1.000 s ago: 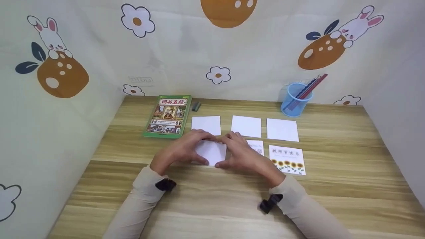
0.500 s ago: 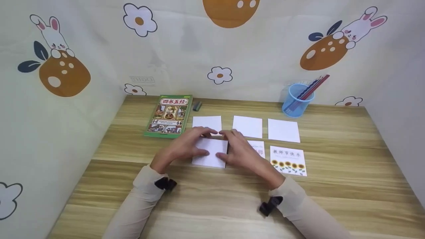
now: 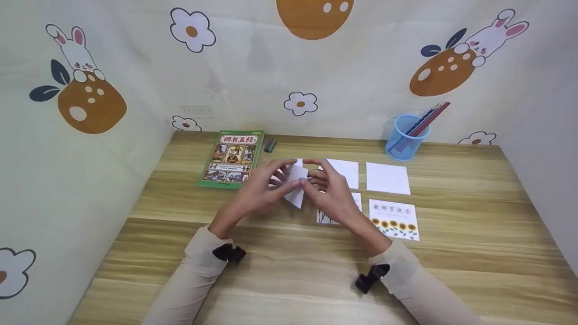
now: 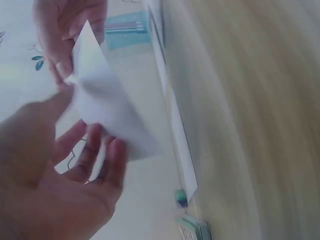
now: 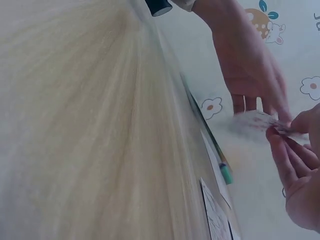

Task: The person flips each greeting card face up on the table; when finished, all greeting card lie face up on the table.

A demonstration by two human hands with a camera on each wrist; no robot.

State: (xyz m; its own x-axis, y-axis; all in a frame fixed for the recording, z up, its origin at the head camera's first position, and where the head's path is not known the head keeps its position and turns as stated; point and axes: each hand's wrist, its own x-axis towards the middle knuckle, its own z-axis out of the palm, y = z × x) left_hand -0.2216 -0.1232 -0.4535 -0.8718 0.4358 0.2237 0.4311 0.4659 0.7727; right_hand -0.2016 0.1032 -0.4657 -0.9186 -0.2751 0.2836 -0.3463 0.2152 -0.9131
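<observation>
A white square card (image 3: 295,185) is raised off the table and tilted between the two hands in the head view. My left hand (image 3: 258,188) pinches it from the left side. With thumb and fingertips my right hand (image 3: 333,192) pinches its right edge. The left wrist view has the blank face of the card (image 4: 107,95) turned to it, bent near the thumbs. Faint print shows on the blurred card (image 5: 255,120) in the right wrist view. Near the right hand lie a partly covered printed card (image 3: 328,216) and a sunflower card (image 3: 393,221).
Blank white cards (image 3: 387,178) lie in a row farther back, some partly hidden by the hands. A green-edged book (image 3: 232,158) and a small dark eraser-like block (image 3: 270,145) are at the back left. A blue pencil cup (image 3: 404,140) stands at the back right.
The card lay flat on the table under both hands. Both hands have lifted it and tipped it up, moving slightly away from the body, and now pinch it.
</observation>
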